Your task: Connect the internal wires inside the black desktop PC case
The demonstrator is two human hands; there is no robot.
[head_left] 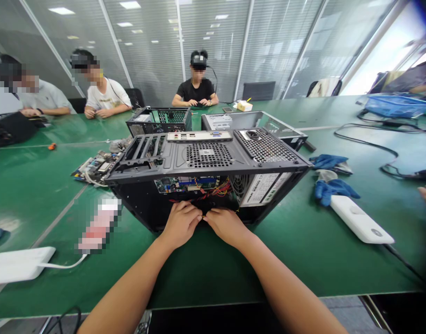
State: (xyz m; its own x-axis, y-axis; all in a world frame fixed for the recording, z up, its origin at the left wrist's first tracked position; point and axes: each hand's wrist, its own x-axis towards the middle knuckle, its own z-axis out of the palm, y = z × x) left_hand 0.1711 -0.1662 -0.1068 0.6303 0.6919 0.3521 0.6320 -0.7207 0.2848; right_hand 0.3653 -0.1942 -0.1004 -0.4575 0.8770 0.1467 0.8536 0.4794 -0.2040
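Observation:
An open black computer case (174, 160) stands on the table with its rear panel facing up and its open side toward me. Inside it are a motherboard (178, 183), a bundle of red, yellow and black wires (222, 188) and a labelled power supply (265, 189). My left hand (181, 222) and my right hand (225, 225) meet at the lower front of the opening. Both are closed, fingertips pinching a thin yellow-and-black wire (203, 217) between them. Most of that wire is hidden by my fingers.
More computer cases (159, 121) stand behind, with loose circuit boards (98, 167) at left. A white power bank (21, 264) and a phone lie front left. Blue gloves (333, 189) and a white power strip (361, 218) lie right. Several people sit around the green table (296, 260).

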